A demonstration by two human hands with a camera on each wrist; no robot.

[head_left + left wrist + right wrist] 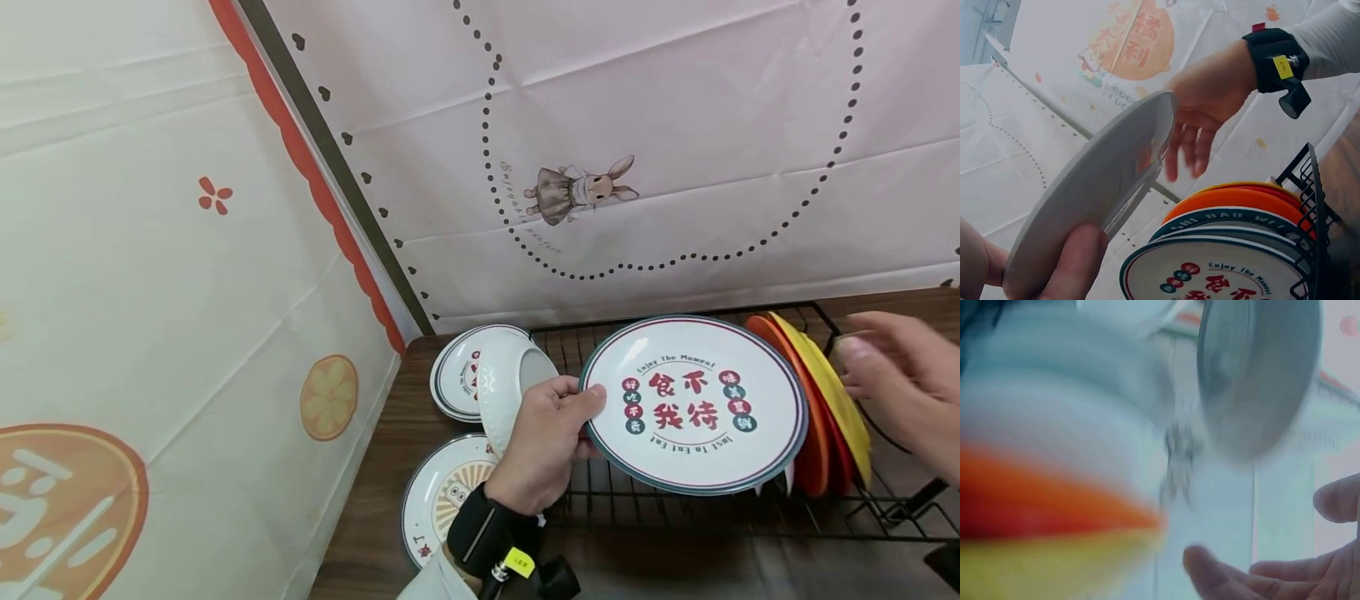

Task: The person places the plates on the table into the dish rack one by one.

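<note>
My left hand (pixel 581 417) grips the left rim of a white plate (pixel 693 404) with red characters and a dark green edge, thumb on its face. It is held tilted above a black wire dish rack (pixel 660 508). From the left wrist view I see the plate's grey underside (pixel 1097 187) with my thumb (pixel 1075 262) at its rim. My right hand (pixel 892 367) hovers open and blurred at the rack's right end, holding nothing, close to upright orange (pixel 810 442) and yellow plates (pixel 840 392). The right wrist view is blurred, showing loose fingers (pixel 1272 572).
A white bowl (pixel 513 379) stands on edge by the rack's left end. Two printed plates (pixel 457 375) (pixel 438 492) lie on the wooden table to the left. More printed plates (pixel 1210 275) stand in the rack. Patterned cloths cover the walls behind and to the left.
</note>
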